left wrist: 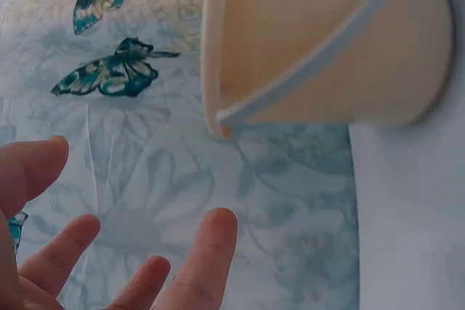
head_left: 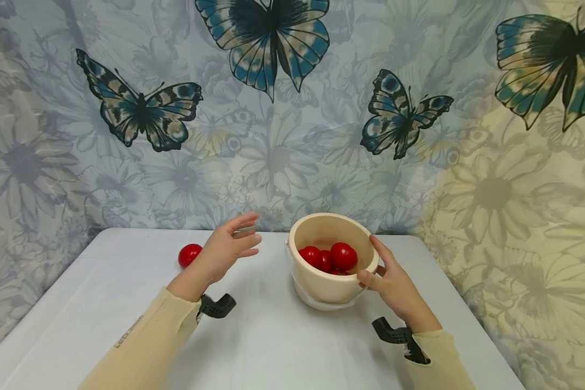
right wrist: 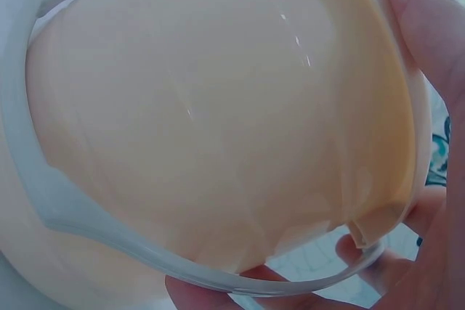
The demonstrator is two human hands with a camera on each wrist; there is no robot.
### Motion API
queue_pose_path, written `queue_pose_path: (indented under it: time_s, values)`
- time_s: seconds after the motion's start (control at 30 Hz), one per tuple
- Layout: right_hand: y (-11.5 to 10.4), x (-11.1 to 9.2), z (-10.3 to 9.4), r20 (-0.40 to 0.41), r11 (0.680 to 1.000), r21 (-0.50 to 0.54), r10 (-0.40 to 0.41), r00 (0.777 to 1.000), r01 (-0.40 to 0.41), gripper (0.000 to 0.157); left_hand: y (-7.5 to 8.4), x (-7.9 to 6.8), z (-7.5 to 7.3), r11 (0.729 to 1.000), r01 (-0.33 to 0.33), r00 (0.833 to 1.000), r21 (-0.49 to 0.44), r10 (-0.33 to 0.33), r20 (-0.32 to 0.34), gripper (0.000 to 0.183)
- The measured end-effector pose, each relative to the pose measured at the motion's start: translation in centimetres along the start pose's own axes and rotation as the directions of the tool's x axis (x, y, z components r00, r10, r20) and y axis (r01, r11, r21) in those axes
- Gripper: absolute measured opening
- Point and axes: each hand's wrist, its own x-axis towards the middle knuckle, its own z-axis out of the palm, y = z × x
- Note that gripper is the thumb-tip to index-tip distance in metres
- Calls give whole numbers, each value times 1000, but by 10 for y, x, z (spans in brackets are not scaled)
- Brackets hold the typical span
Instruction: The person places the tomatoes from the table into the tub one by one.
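Note:
A cream bucket (head_left: pixel 329 287) with a pale handle (right wrist: pixel 109 234) hanging down its front stands tilted on the table, its mouth facing me. Several shiny red tomatoes (head_left: pixel 343 256) lie inside it. My right hand (head_left: pixel 395 281) grips the bucket's rim on the right side, thumb near the front and fingers behind. To the left of the bucket, my left hand (head_left: pixel 226 246) hovers with fingers spread and holds nothing; the left wrist view shows its fingers (left wrist: pixel 207 259) apart from the bucket wall. Another tomato (head_left: pixel 189 255) sits on the table behind my left wrist, partly hidden by it.
The white table (head_left: pixel 263 346) ends at the back against a hanging cloth (head_left: pixel 273 184) printed with butterflies and flowers, which also runs along both sides. A black strap-on mount (head_left: pixel 218 306) sticks out at my left wrist, and a similar mount (head_left: pixel 390 331) at my right.

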Motion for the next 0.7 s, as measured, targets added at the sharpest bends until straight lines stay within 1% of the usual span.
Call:
queue_pose_path:
  time_s: [0.1,0.2,0.27,0.37,0.43,0.5,0.63,0.7]
  values:
    - [0,-2,1,-1,1000,-8,8,1000,-8,91,-13,-18,-32,997,33,998,66,-30,-49,67]
    - [0,-4,1,-10,1000,-22,7,1000,-7,91,-27,-33,-69,993,69,990,100,-56,-128,71]
    - [0,-4,0,-8,1000,-17,7,1000,-7,91,-35,-42,-91,988,99,979,115,-76,-187,73]
    - [1,-4,0,-3,1000,1,2,1000,-2,90,-46,-53,-120,982,145,959,124,-109,-261,77]
    - [1,-3,0,-3,1000,10,-1,1000,1,89,-54,-59,-135,974,181,946,133,-136,-295,82]
    - [1,-2,1,-4,1000,10,-5,1000,5,89,-64,-65,-147,972,205,935,115,-160,-316,85]
    - [0,-1,2,0,1000,10,-8,1000,8,89,-86,-75,-165,972,233,918,16,-214,-333,88]
    - [0,0,2,2,1000,4,-6,1000,6,89,-98,-78,-171,972,227,914,-57,-233,-333,88]
